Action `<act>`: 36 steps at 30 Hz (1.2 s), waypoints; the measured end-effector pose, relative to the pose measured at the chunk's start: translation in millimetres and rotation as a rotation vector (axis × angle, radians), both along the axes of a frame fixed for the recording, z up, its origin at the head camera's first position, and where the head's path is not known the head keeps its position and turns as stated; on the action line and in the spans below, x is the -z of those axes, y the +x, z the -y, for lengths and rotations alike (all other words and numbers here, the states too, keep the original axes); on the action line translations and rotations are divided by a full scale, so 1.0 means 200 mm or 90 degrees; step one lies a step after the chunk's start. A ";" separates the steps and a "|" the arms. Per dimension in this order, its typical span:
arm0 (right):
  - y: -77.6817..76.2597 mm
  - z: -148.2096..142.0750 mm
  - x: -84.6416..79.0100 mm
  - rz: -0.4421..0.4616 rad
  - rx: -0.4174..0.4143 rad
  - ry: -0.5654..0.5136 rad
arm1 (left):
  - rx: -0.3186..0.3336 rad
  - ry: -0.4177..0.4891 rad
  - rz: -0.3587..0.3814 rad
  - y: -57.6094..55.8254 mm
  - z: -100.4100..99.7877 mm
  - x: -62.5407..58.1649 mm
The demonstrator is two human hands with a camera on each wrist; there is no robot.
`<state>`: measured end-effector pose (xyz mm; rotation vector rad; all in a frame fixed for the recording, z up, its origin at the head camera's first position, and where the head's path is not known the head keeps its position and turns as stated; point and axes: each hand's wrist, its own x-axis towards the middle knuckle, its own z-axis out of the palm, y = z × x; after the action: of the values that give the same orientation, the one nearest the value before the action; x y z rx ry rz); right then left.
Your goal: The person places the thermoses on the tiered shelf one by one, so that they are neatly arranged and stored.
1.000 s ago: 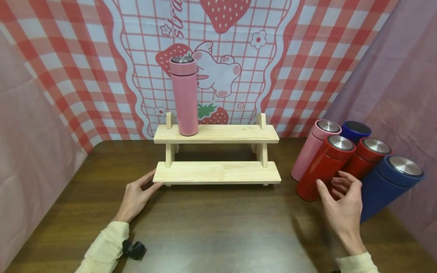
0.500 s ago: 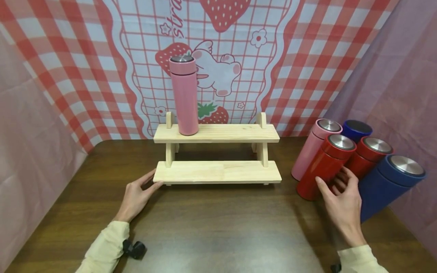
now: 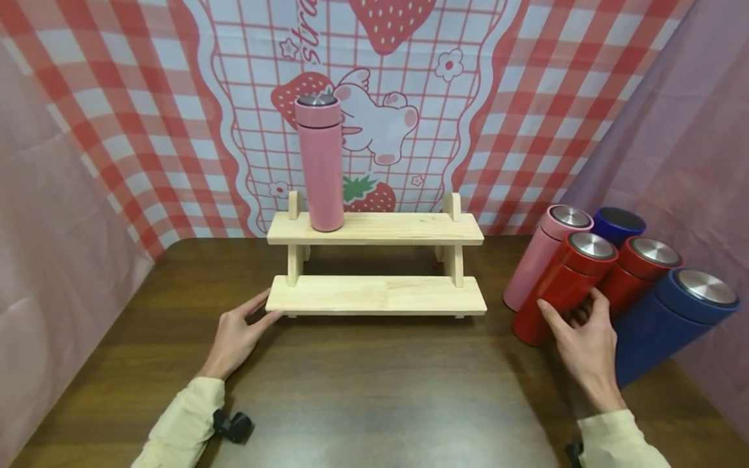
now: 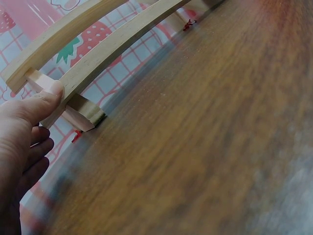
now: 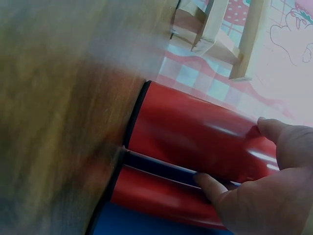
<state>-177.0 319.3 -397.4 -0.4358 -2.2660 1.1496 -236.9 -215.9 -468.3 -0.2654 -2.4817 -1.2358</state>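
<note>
A two-tier wooden display rack (image 3: 377, 294) stands mid-table in the head view. My left hand (image 3: 238, 339) holds the left end of its lower shelf, with the thumb (image 4: 51, 93) on the shelf end in the left wrist view. A pink thermos bottle (image 3: 322, 172) stands upright on the upper shelf's left part. At the right, my right hand (image 3: 585, 348) grips the front red thermos bottle (image 3: 556, 286). In the right wrist view the thumb (image 5: 272, 128) touches one side of that red bottle (image 5: 190, 129), and a finger (image 5: 210, 187) reaches into the gap beside the second red bottle (image 5: 161, 196).
Around the gripped bottle cluster a pink bottle (image 3: 535, 260), a dark blue-lidded one (image 3: 620, 221), a second red one (image 3: 634, 273) and a larger blue one (image 3: 667, 331). A checked strawberry cloth (image 3: 515, 130) hangs behind the brown table (image 3: 380, 390).
My right hand has moved in on the front red bottle, its fingers sliding between the two red bottles and its thumb meeting the near side. The left hand stays at the rack.
</note>
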 end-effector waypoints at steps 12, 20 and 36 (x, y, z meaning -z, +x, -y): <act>0.00 0.02 0.01 -0.045 0.018 0.007 | -0.001 0.006 0.002 0.00 0.01 0.00; 0.00 0.03 0.03 -0.071 0.034 0.005 | 0.001 0.006 -0.002 0.00 0.00 -0.01; 0.02 0.05 0.00 -0.099 0.040 0.009 | 0.001 0.008 -0.002 0.00 0.00 -0.01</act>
<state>-172.6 309.3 -397.8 -0.3942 -2.1102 1.0970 -236.4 -215.5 -466.5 -0.2665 -2.4703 -1.2496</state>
